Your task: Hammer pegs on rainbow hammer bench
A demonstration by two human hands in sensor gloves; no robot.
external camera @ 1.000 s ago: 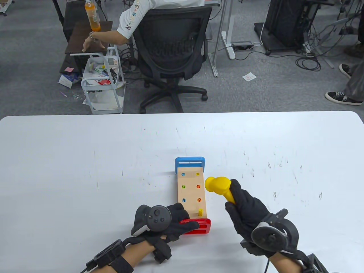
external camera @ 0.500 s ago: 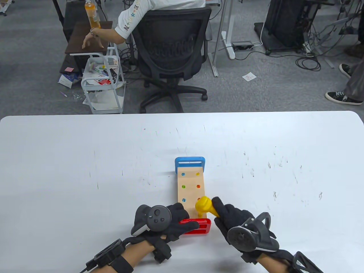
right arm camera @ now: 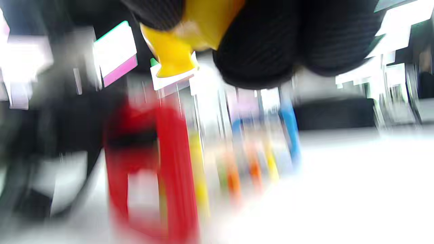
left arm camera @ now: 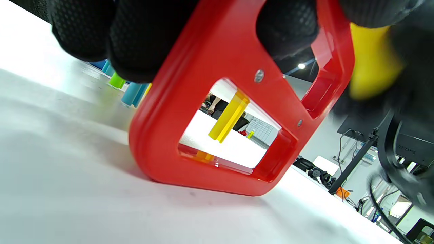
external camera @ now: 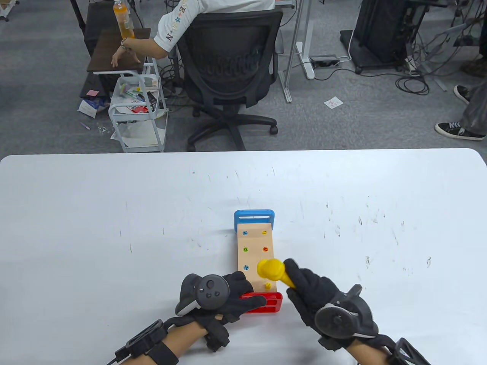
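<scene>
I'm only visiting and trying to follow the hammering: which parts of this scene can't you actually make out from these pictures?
- Right wrist view: motion blur smears the bench; peg heights unreadable.
- Table view: the hammer head covers the peg hole beneath it.
- Table view: the left hand hides part of the red end.
- Left wrist view: fingers and the top edge cut off the bench top.
- Right hand: the grip's underside is hidden.
</scene>
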